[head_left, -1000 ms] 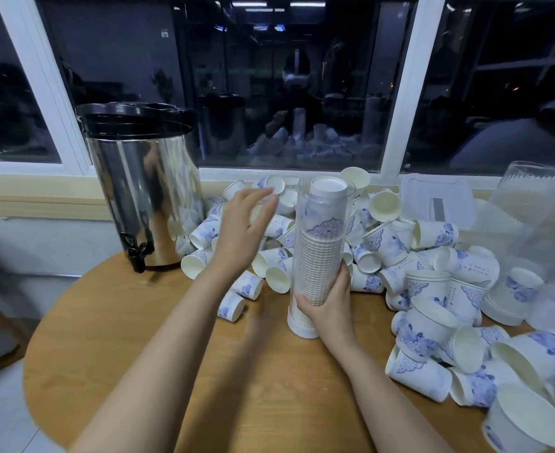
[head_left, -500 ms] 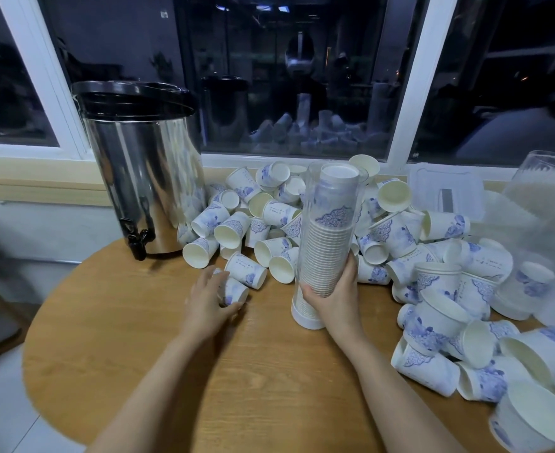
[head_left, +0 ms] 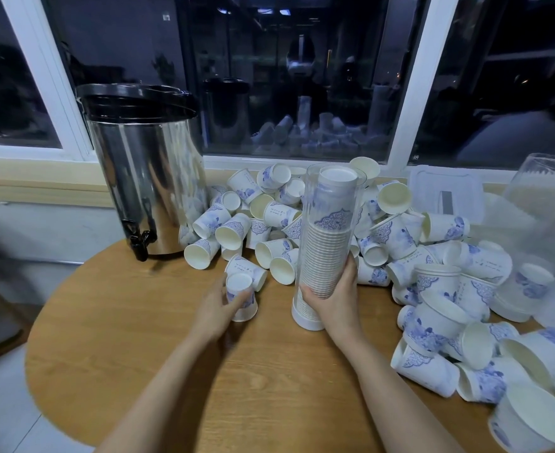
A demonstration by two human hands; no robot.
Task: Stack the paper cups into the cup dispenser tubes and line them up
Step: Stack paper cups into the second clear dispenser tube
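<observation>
A clear cup dispenser tube [head_left: 330, 223] stands upright on the round wooden table [head_left: 139, 338], nearly filled with a stack of upside-down paper cups. My right hand [head_left: 333, 299] grips the tube near its white base. My left hand [head_left: 215, 305] holds one white paper cup with blue print [head_left: 242, 297], bottom up, just left of the tube. A big heap of loose paper cups [head_left: 269, 220] lies behind and to the right of the tube.
A steel drinks urn [head_left: 145, 171] with a black lid and tap stands at the back left by the window. More cups [head_left: 449, 325] crowd the table's right side. A clear plastic container [head_left: 546, 191] and a lid [head_left: 446, 194] sit at the back right.
My left hand came down from the pile to the table and picked up one cup, now held bottom up beside the tube. My right hand stayed on the tube.
</observation>
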